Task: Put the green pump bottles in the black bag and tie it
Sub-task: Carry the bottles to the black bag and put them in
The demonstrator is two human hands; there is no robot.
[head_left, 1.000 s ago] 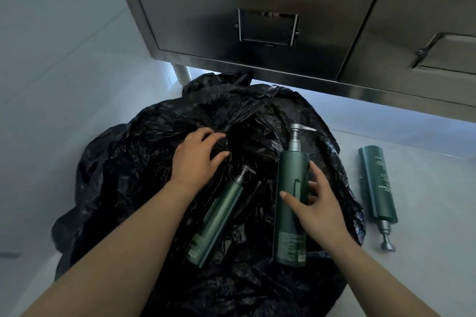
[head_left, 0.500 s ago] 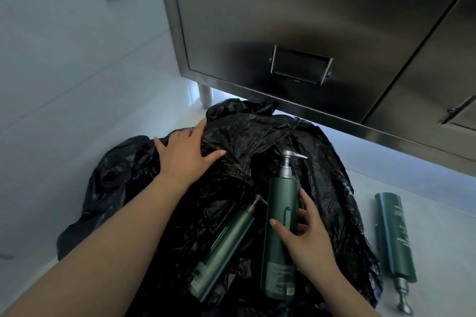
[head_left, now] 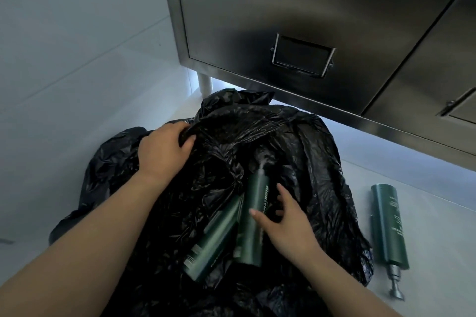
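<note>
In the lower half of the head view, a crumpled black bag (head_left: 296,152) lies spread on a pale floor (head_left: 432,216) in front of a steel cabinet (head_left: 309,8), whose leg (head_left: 204,83) stands at 12 o'clock from the bag.

**Left hand.** The left hand (head_left: 164,147), at 10 o'clock on the bag, has its fingers curled round a raised fold of plastic and holds it up, apparently as the mouth.

**Right hand.** The right hand (head_left: 286,226), at 5 o'clock from the bag's centre, is spread and relaxed. Its thumb lies on the first bottle (head_left: 255,216) and its fingers are extended just beside it, not closed round it.

**Bottles.**
- The first bottle points toward 12 o'clock, with its blurred pump end under the lifted fold.
- The second bottle (head_left: 213,239) touches its 9 o'clock side and is tilted toward 1 o'clock, with its neck hidden by plastic.
- Whether these two are fully inside the bag or resting on its lower layer cannot be told.
- The third bottle (head_left: 389,224) lies on the floor at 3 o'clock, just beside the bag and apart from it, with its pump toward 6 o'clock.

**Progress (judgement).** The task is roughly midway. Two bottles are at or within the opening, one is not yet loaded, and the bag is not yet tied.
</note>
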